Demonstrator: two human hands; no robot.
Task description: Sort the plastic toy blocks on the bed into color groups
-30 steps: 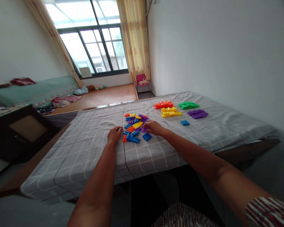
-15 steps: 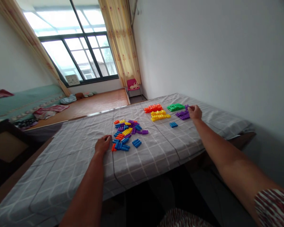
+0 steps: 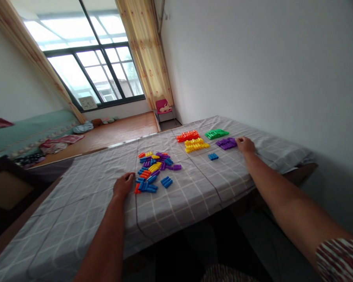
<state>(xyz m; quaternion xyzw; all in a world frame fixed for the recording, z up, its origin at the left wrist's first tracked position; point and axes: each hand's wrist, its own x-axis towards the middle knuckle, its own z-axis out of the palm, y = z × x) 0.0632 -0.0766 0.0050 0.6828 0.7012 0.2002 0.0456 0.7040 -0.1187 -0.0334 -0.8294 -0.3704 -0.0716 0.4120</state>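
My left hand (image 3: 124, 185) rests on the cloth with its fingers curled in and nothing seen in them. It lies just left of a loose heap of small ribbed plastic pieces (image 3: 154, 167) in blue, purple, orange and yellow. My right hand (image 3: 246, 145) is at the right end of a stack of purple ribbed pieces (image 3: 226, 143). Its fingers are partly bent, with no piece visible between the tips. Left of and nearer than that stack lies a small blue group (image 3: 213, 156).
Sorted by colour, orange (image 3: 187, 136), yellow (image 3: 196, 145) and green (image 3: 217, 134) stacks stand farther back. A grey checked cloth (image 3: 188, 199) covers the table. The white wall (image 3: 253, 66) runs along the right; a pink chair (image 3: 164, 107) is beyond the far edge.
The purple piece at my right fingertips has come down onto the purple stack, and that hand has drawn slightly off it. My left hand stays beside the heap. The view has shifted a little.
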